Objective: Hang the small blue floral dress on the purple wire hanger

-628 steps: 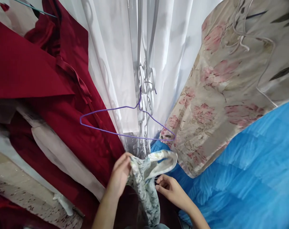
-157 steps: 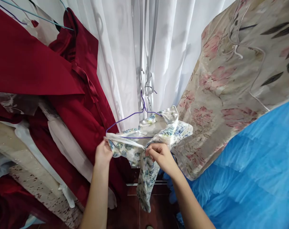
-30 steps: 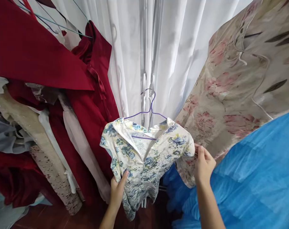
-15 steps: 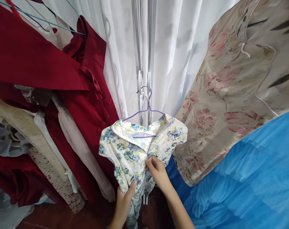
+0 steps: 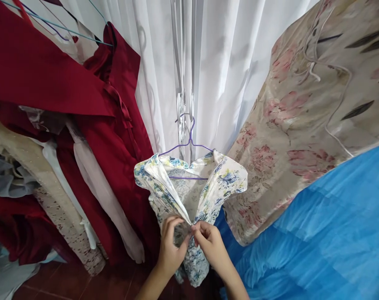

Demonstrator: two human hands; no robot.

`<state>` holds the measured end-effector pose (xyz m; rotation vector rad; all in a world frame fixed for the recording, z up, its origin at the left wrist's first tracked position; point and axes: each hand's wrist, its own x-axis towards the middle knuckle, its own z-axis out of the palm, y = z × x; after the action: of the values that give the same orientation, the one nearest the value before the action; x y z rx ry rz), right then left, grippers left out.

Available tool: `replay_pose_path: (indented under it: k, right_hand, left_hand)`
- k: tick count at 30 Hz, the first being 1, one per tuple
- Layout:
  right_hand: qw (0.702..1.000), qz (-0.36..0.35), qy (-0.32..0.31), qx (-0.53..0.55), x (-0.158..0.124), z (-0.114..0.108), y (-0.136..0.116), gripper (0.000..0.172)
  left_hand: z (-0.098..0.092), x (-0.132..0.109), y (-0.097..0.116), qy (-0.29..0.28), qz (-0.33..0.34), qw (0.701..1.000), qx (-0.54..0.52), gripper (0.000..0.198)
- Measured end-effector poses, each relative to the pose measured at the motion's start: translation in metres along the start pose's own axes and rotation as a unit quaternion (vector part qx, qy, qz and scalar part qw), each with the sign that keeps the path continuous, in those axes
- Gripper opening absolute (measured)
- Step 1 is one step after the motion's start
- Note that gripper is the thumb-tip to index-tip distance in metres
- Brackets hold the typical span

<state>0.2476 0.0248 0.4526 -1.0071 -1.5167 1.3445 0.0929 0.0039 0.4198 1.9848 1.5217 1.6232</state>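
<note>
While on one hanger [image 5: 189,178], one floral dress [image 5: 227,180], left hand [image 5: 171,246] and right hand [image 5: 209,244] pinching its front.

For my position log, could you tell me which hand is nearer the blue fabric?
Right. The right hand grips the floral dress just beside the blue fabric; the left hand grips the dress farther over, toward the red garment.
</note>
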Motion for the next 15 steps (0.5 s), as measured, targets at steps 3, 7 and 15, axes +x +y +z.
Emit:
replay_pose_path:
  k: [3, 7, 15]
  right_hand:
    - [1.000, 0.003, 0.009, 0.026, -0.005, -0.004, -0.002, 0.040]
    - [0.997, 0.013, 0.024, 0.070, -0.006, -0.005, 0.000, 0.035]
    - [0.993, 0.015, 0.044, 0.107, 0.005, -0.004, -0.024, 0.038]
  left_hand:
    - [0.022, 0.005, 0.011, 0.002, 0.011, 0.997, -0.077, 0.007]
    - [0.032, 0.001, 0.012, -0.004, -0.066, 0.990, -0.125, 0.008]
    - [0.015, -0.004, 0.009, -0.030, -0.098, 0.985, -0.142, 0.011]
